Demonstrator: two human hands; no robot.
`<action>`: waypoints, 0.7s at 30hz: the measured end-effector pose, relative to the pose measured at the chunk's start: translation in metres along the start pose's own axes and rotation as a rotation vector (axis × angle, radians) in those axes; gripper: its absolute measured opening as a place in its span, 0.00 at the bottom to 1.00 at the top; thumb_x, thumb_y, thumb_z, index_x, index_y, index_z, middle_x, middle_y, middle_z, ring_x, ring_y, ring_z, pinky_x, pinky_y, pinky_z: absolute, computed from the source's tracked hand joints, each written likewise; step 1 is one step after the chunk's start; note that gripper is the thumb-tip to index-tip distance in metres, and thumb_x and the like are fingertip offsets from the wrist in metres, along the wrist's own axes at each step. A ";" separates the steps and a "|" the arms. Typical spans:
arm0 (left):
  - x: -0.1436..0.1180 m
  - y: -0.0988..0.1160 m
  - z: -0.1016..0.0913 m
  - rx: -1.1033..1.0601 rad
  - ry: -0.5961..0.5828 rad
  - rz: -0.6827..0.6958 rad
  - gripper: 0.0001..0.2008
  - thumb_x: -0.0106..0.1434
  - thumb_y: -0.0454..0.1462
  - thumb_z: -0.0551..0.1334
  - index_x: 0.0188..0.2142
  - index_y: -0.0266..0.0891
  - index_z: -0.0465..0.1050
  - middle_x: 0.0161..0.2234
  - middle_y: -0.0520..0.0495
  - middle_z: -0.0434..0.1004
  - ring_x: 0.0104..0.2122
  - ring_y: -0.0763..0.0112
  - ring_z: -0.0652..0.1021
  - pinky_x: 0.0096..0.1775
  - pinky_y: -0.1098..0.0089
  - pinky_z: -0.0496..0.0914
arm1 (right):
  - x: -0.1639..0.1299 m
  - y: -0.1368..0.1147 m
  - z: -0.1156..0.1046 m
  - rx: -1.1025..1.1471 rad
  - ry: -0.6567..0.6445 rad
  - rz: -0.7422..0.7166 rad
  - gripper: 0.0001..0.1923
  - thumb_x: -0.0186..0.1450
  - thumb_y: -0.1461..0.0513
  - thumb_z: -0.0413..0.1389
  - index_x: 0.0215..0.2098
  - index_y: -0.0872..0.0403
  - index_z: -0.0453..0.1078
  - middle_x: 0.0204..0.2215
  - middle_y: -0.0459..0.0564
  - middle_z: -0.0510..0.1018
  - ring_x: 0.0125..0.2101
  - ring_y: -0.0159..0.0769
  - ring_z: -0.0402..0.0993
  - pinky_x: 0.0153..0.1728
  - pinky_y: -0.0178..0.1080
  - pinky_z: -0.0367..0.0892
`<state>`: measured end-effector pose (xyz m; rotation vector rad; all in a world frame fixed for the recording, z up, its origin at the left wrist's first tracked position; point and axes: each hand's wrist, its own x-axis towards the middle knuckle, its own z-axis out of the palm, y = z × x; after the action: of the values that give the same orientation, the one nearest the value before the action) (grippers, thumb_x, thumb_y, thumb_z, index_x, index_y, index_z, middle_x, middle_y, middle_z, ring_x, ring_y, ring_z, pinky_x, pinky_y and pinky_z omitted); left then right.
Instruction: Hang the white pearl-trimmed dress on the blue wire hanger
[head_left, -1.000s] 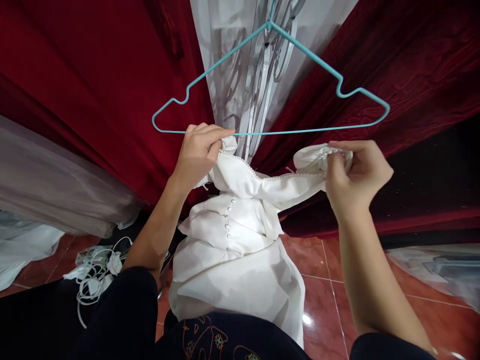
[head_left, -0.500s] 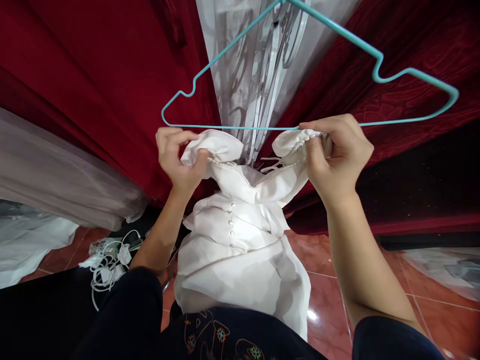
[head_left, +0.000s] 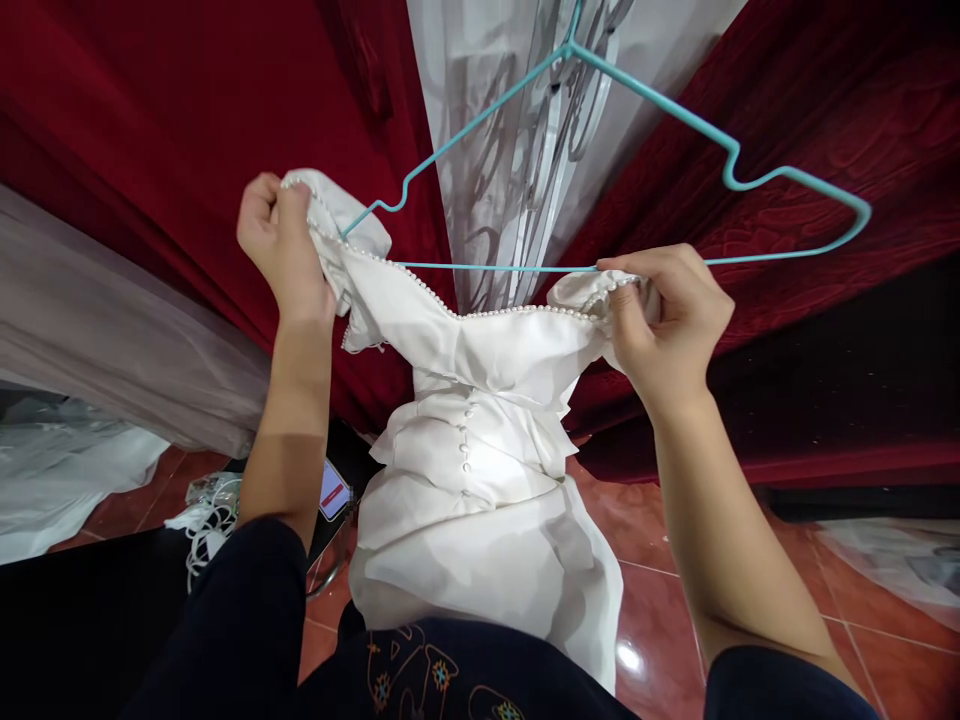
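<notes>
A white dress with a pearl-trimmed neckline and a row of small buttons hangs between my hands. My left hand grips its left shoulder, pulled over the left end of a teal wire hanger. My right hand pinches the dress's right shoulder against the hanger's bottom bar. The hanger's right end sticks out bare beyond my right hand. Its hook is cut off at the top edge.
Red velvet curtains and a sheer white curtain hang behind. On the red tiled floor lie white cables, a phone and white fabric at the left.
My left hand has moved up and to the left, stretching the dress's left shoulder over the hanger's left end. My right hand stays on the bottom bar. The neckline is now spread wide.
</notes>
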<state>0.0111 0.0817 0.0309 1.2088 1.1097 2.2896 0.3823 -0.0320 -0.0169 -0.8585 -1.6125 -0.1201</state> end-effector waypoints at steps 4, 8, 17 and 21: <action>0.021 0.019 0.030 0.119 -0.338 -0.027 0.21 0.68 0.13 0.67 0.34 0.36 0.65 0.27 0.58 0.61 0.29 0.82 0.65 0.36 0.71 0.63 | -0.001 -0.001 0.001 -0.003 0.002 0.003 0.09 0.73 0.62 0.58 0.43 0.50 0.82 0.37 0.50 0.84 0.38 0.39 0.81 0.41 0.45 0.74; 0.005 0.029 0.048 0.126 -0.795 -0.113 0.15 0.74 0.47 0.72 0.43 0.37 0.79 0.38 0.51 0.81 0.40 0.73 0.79 0.49 0.64 0.76 | -0.001 -0.001 0.001 -0.049 -0.016 0.048 0.10 0.74 0.61 0.56 0.43 0.48 0.81 0.36 0.51 0.83 0.38 0.41 0.79 0.41 0.46 0.72; -0.109 0.054 0.060 0.154 -0.906 0.691 0.13 0.83 0.42 0.57 0.47 0.45 0.80 0.43 0.47 0.81 0.45 0.63 0.81 0.48 0.60 0.76 | -0.003 0.000 0.006 -0.043 -0.003 0.063 0.11 0.76 0.58 0.54 0.43 0.48 0.80 0.37 0.51 0.82 0.39 0.41 0.79 0.44 0.46 0.75; -0.144 0.040 0.064 0.215 -1.033 0.548 0.18 0.76 0.27 0.52 0.47 0.42 0.80 0.46 0.46 0.83 0.47 0.62 0.82 0.50 0.60 0.76 | -0.010 -0.002 0.004 -0.062 -0.034 0.023 0.14 0.75 0.60 0.52 0.50 0.47 0.80 0.44 0.52 0.82 0.47 0.43 0.80 0.51 0.49 0.76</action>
<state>0.1505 0.0017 0.0033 2.5763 0.6469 1.3844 0.3782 -0.0358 -0.0261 -0.9313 -1.6374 -0.1404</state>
